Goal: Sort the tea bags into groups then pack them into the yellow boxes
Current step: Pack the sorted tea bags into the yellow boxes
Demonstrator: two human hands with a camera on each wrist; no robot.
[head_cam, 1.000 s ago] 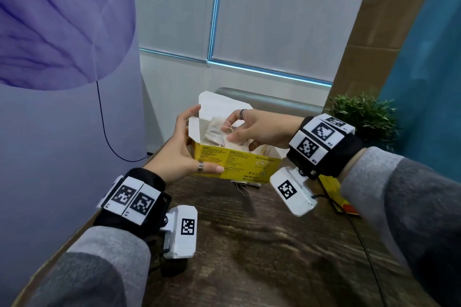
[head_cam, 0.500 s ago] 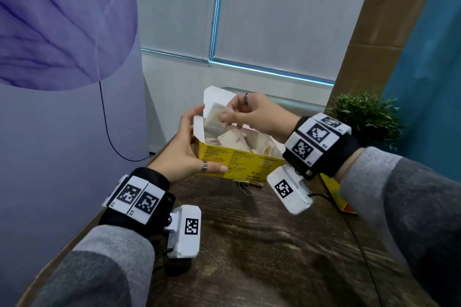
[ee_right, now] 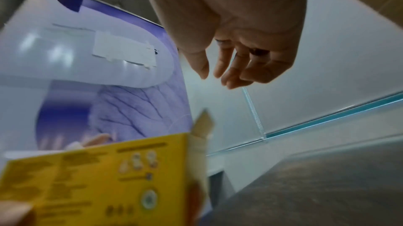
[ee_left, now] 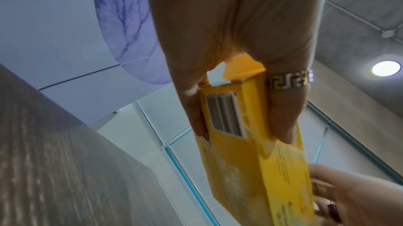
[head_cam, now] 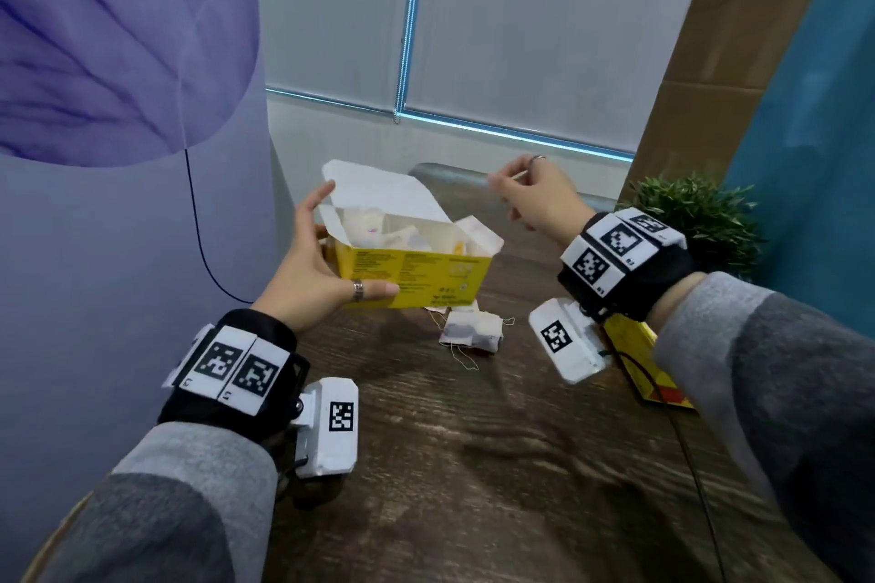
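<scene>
My left hand [head_cam: 326, 258] grips the left end of an open yellow box [head_cam: 416, 272] and holds it just above the wooden table [head_cam: 473, 464], thumb on the front face and fingers behind. In the left wrist view the box [ee_left: 246, 152] is clamped between thumb and fingers. Its white lid [head_cam: 379, 194] stands up, and several pale tea bags [head_cam: 402, 234] lie inside. My right hand [head_cam: 535, 199] hovers above and right of the box with loosely curled fingers [ee_right: 218, 73] that hold nothing. A few more tea bags [head_cam: 471, 329] with loose strings lie on the table under the box's right end.
A second yellow pack [head_cam: 639, 360] lies flat on the table under my right wrist. A small green plant [head_cam: 691, 223] stands at the back right beside a cardboard sheet [head_cam: 738, 38]. A purple panel [head_cam: 118, 204] with a black cable walls the left side.
My right hand lifted a tea bag over the box, let it go and swung up to the right, empty. The left hand kept its hold on the box, which now sits tilted.
</scene>
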